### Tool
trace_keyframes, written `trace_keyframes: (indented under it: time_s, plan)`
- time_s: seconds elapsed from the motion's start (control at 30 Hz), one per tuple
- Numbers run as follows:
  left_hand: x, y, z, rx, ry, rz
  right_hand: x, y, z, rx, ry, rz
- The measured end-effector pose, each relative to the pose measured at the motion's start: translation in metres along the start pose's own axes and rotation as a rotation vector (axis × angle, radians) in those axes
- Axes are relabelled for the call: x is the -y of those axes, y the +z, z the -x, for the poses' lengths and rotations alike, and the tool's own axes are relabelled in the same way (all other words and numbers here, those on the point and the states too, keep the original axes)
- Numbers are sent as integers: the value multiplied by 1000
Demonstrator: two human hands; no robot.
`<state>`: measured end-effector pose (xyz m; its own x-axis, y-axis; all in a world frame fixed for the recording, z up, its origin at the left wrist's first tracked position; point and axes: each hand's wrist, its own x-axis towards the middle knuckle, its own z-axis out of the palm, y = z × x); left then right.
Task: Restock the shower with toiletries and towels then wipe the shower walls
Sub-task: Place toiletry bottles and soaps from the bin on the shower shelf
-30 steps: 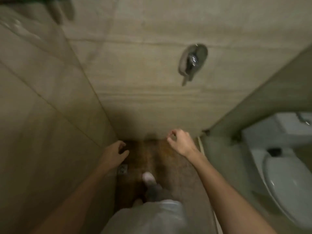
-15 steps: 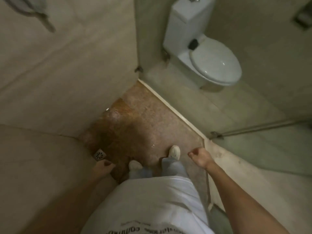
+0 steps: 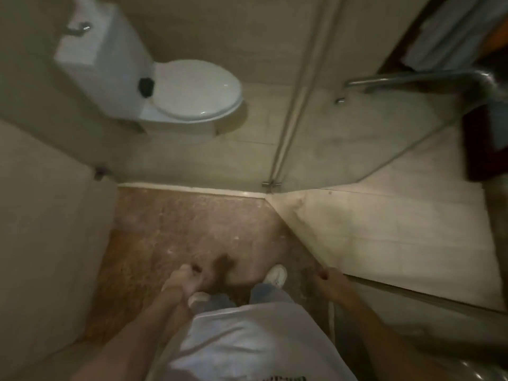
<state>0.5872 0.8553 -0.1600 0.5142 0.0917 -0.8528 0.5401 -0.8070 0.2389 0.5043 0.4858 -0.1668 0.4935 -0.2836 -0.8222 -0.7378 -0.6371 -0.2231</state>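
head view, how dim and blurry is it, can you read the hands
Head view: dim, warm light; motion blur smears the left hand and right hand, fingers unreadable; wide-angle lens bends the shower door frame; toilet lid shows small highlights.

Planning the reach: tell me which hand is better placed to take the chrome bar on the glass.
Right, probably. The right hand hangs empty on the side where the chrome bar sits; the left hand, also empty, hangs nearer the tiled wall and would have to cross the body.
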Motion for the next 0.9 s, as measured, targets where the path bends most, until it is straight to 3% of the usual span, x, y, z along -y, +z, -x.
trace_keyframes:
  time_s: [0.1,0.2,0.33,0.5,0.67,0.9]
  plan:
    - [-96,15,-7,22,144,-11,-44,-16,7,-31,94,-196]
    - [-181,29,-16,90,252,127,-75,-21,18,-28,190,-351]
    - [-266,45,-30,115,424,75,-108,-20,21,-54,301,-499]
    - [-313,65,-79,233,355,-132,-120,-28,6,-10,392,-592]
    - [-365,57,-124,273,267,-350,-107,-63,-30,-127,475,-763]
    - [-480,57,-141,316,462,-519,-79,-175,-81,-346,435,-962]
